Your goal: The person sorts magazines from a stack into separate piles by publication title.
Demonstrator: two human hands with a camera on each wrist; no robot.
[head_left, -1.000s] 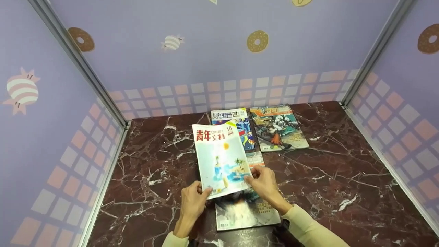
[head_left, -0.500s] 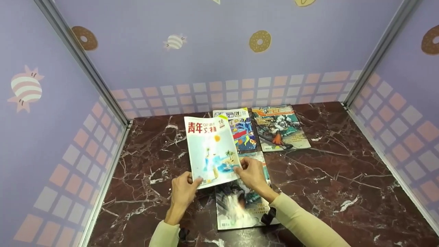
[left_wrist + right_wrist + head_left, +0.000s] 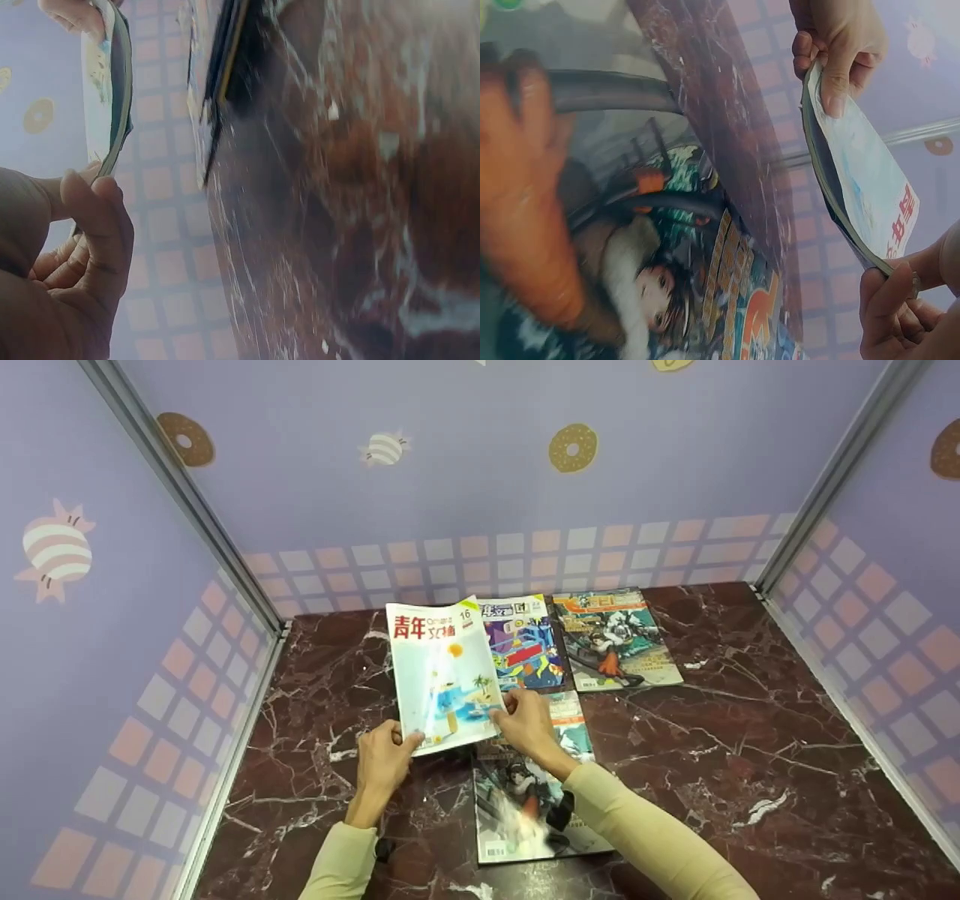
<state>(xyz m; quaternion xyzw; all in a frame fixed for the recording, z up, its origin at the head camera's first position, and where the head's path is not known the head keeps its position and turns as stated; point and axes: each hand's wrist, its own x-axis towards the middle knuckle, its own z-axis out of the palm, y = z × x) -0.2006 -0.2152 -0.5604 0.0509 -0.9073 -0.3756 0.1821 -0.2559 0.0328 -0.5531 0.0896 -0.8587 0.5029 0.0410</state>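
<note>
A magazine point(image 3: 442, 682) with a pale blue beach cover and red title is held above the table, tilted, by its near corners. My left hand point(image 3: 382, 761) pinches the lower left corner, thumb on the cover. At the lower right corner my right hand point(image 3: 527, 724) grips it the same way. In the right wrist view the raised magazine point(image 3: 862, 165) bends slightly, its page edges showing. The left wrist view has my left hand's curled fingers point(image 3: 97, 217) beneath the edge.
Behind its right side lies a purple-blue magazine point(image 3: 521, 645), partly covered. A comic-style magazine point(image 3: 619, 641) lies at the back right, and a similar magazine point(image 3: 517, 810) lies under my right forearm. Dark red marbled tabletop point(image 3: 712, 765) extends to patterned walls point(image 3: 480, 502).
Both hands have carried the beach-cover magazine left and away from me, uncovering more of the purple-blue magazine and the near comic-style one. Those on the table stay put.
</note>
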